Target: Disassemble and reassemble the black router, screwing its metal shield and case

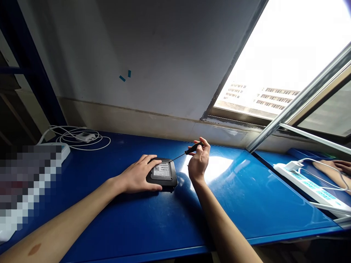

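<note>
A small black box-shaped device [162, 175] with a white label on its top lies on the blue tabletop [233, 204]. My left hand [138, 178] rests against its left side, with fingers wrapped along its far and near edges. My right hand [199, 160] pinches the black handle of a thin screwdriver [189, 150]. The shaft slants down to the left, and its tip meets the device's far right corner.
A coiled white cable and charger [82, 137] lie at the back left, beside a white power strip [64, 149]. At the right, another white power strip [309, 186] with a plugged cable sits near another person's hand [336, 170]. A window frame [296, 106] slants overhead.
</note>
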